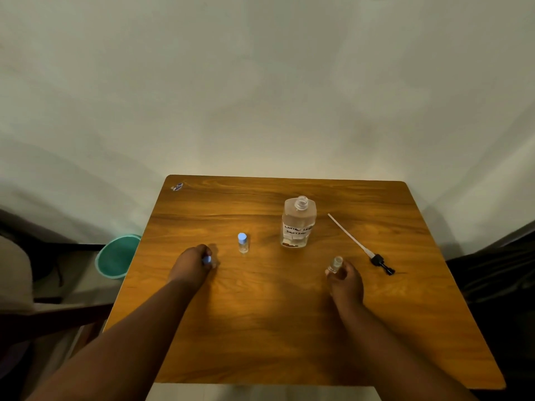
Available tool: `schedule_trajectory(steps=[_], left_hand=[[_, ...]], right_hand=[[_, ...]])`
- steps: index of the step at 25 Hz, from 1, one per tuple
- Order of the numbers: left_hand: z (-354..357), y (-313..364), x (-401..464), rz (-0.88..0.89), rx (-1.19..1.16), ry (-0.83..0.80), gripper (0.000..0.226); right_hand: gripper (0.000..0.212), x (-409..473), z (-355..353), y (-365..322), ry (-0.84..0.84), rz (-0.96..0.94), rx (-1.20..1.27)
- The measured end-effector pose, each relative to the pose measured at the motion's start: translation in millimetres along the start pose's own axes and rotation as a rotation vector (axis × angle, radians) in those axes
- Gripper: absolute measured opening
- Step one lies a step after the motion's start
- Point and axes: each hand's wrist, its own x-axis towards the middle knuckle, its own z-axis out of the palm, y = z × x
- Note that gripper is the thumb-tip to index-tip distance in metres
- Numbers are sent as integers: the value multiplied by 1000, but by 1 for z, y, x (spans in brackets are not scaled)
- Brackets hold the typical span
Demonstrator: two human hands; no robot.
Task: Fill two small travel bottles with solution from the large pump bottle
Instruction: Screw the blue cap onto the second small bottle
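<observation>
The large clear bottle (pixel 298 222) stands uncapped in the middle of the wooden table (pixel 289 328), with a handwritten label on its front. Its black pump with the long white tube (pixel 364 247) lies on the table to the bottle's right. One small travel bottle (pixel 243 243) with a pale blue cap stands left of the big bottle. My right hand (pixel 346 282) grips the other small bottle (pixel 335 264), which has no cap and stands upright. My left hand (pixel 193 264) rests on the table and pinches a pale blue cap (pixel 207 259).
A teal bin (pixel 117 256) stands on the floor beside the table's left edge. A small sticker (pixel 177 186) marks the table's far left corner. The table's back edge meets a plain wall. Dark furniture flanks the table on both sides.
</observation>
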Motion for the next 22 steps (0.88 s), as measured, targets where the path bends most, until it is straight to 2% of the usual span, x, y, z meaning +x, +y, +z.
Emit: schedule_trajectory(steps=[6, 10, 15, 22], left_hand=[[-16, 10, -5, 11, -64, 66, 22], [-72, 55, 2, 109, -183, 174, 30], [-179, 159, -4, 320, -389, 351, 29], [-334, 284, -83, 658, -610, 371, 24]], right_hand=[[35, 1, -12, -17, -9, -14, -30], [34, -5, -36, -56, 6, -139, -18], [39, -32, -93, -164, 77, -419, 114], [25, -125, -181, -336, 39, -831, 372]])
